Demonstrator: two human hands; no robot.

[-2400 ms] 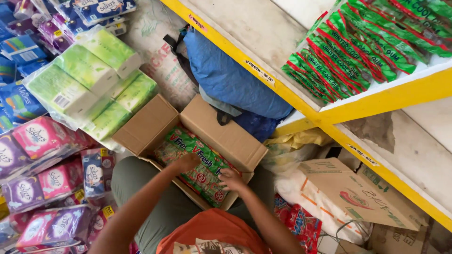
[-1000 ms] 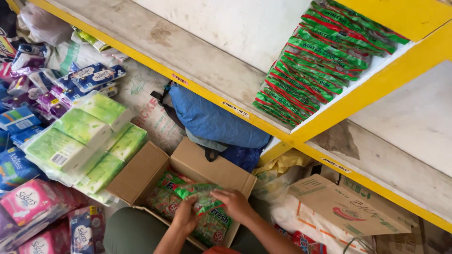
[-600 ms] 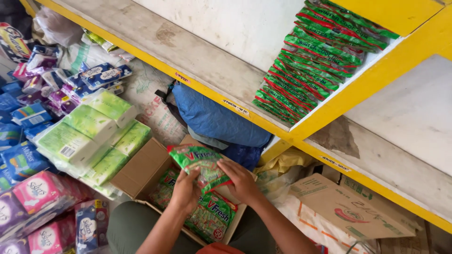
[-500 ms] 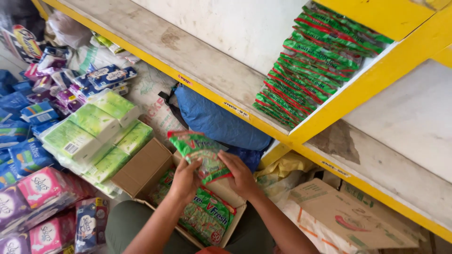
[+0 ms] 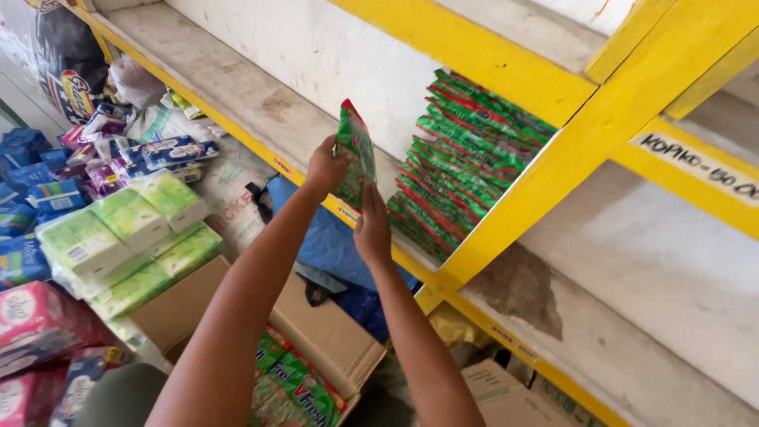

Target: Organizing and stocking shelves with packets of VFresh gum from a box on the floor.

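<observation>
While both arms reach up, the left hand (image 5: 326, 168) pinches the top of a flat green-and-red plastic packet (image 5: 356, 154) and the right hand (image 5: 371, 231) closes its fingers on its lower edge. It hangs upright over the yellow-edged shelf (image 5: 261, 107), at nine o'clock of the shelved row of matching green packets (image 5: 466, 158); the open cardboard box (image 5: 324, 340) lies at six o'clock.

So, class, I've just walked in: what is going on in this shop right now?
A person holds a small stack of green packets up with both hands, the left hand near its top and the right hand under it. The stack is at the level of a yellow shelf, beside a row of matching packets already lined up there. Below, an open cardboard box holds more of them, with green tissue packs on the floor alongside.
</observation>
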